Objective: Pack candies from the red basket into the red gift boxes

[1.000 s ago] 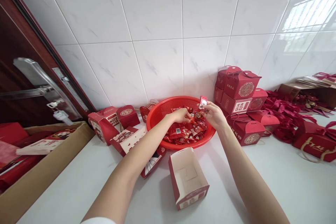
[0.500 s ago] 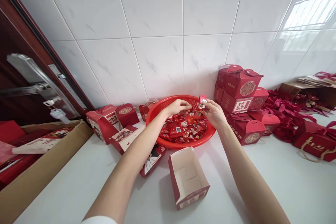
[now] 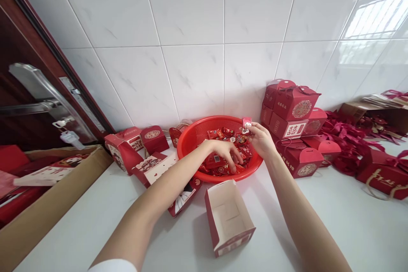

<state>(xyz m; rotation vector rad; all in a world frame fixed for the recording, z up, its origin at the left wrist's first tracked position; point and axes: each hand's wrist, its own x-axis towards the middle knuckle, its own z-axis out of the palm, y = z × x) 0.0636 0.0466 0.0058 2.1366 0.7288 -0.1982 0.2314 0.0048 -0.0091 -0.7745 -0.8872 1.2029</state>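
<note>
A red plastic basket (image 3: 186, 146) with a perforated wall holds many red-wrapped candies (image 3: 219, 134). Over the candies at the basket's front, my left hand (image 3: 225, 152) reaches down, its fingers apart and bent, holding nothing that I can see. My right hand (image 3: 263, 140) is at the basket's right rim, pinching one small red-and-white wrapped candy (image 3: 246, 124) between thumb and fingers. In front of the basket, an open red gift box (image 3: 229, 216) shows its bare pale inside.
Red gift boxes (image 3: 299, 102) are stacked to the right, beside a heap of dark red ribbons (image 3: 342, 142). More red boxes (image 3: 127, 146) lie left of the basket. A cardboard carton (image 3: 79, 178) stands at the left near a door handle (image 3: 41, 93). Tiled wall (image 3: 191, 72) rises behind.
My left hand has moved from the back of the basket towards its front and lower, its fingers now spread over the candies. My right hand keeps its candy in nearly the same place.
</note>
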